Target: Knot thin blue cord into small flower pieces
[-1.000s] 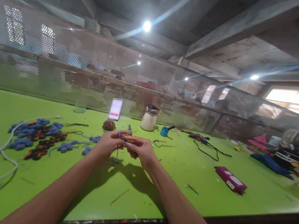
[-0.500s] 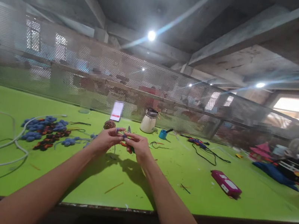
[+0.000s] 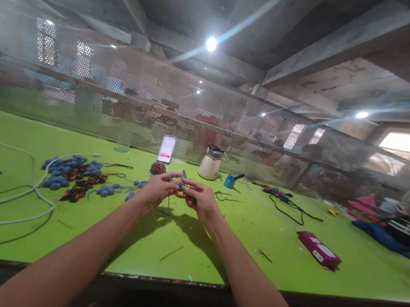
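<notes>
My left hand [image 3: 158,187] and my right hand [image 3: 202,202] meet above the table, fingers pinched together on a small blue crochet piece [image 3: 180,185]. Blue yarn loops over the left fingers, and a loose strand hangs below. Something orange and green shows under my right fingers, mostly hidden by them. A grey pointed tip [image 3: 184,173] stands just beyond the fingertips; I cannot tell whether it is held. Behind my left hand sits a ball of dark multicoloured yarn [image 3: 158,168]. To the left lie blue crocheted flowers [image 3: 58,181] and black-and-orange ones [image 3: 73,194].
A phone [image 3: 167,148] leans upright near the mesh screen [image 3: 151,98]. Beside it stand a cream jug [image 3: 210,164] and a small blue pot [image 3: 230,181]. Dark cords [image 3: 289,211] and a purple power strip [image 3: 319,249] lie right. A white cable [image 3: 45,201] curls at left.
The view has shifted slightly, so the table's things appear a little further right. Both hands stay together on the blue piece, with small finger movements.
</notes>
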`<act>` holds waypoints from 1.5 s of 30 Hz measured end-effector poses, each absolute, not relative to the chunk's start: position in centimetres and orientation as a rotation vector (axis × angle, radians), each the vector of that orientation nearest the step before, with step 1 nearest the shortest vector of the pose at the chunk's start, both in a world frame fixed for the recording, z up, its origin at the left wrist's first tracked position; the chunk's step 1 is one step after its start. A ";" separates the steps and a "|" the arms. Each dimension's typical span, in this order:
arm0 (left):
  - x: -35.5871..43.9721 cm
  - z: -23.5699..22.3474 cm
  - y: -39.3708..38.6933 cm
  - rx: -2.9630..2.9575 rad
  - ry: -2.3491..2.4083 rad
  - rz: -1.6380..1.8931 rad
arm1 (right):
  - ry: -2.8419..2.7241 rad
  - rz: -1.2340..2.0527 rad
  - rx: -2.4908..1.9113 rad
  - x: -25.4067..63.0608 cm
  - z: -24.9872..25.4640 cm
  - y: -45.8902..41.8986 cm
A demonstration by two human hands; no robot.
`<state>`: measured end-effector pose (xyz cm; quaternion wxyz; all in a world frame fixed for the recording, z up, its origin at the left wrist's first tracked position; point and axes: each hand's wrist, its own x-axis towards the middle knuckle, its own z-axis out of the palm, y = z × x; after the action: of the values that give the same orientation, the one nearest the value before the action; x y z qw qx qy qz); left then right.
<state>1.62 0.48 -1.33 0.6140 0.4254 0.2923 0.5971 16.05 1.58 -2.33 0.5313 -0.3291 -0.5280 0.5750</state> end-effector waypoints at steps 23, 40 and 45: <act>1.2 -1.9 1.2 1.018 0.608 1.332 | -1.321 1.253 -0.763 15.7 -2.2 1.4; 1.2 0.9 1.1 1.058 0.691 1.445 | -1.497 1.159 -0.772 14.9 1.4 2.3; 1.5 0.2 2.1 1.052 0.729 1.383 | -1.591 1.170 -0.701 16.0 0.2 3.2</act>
<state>1.47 2.10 0.19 0.5880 0.4514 0.3129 0.5938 15.99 3.17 0.16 0.4994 -0.2898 -0.6578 0.4836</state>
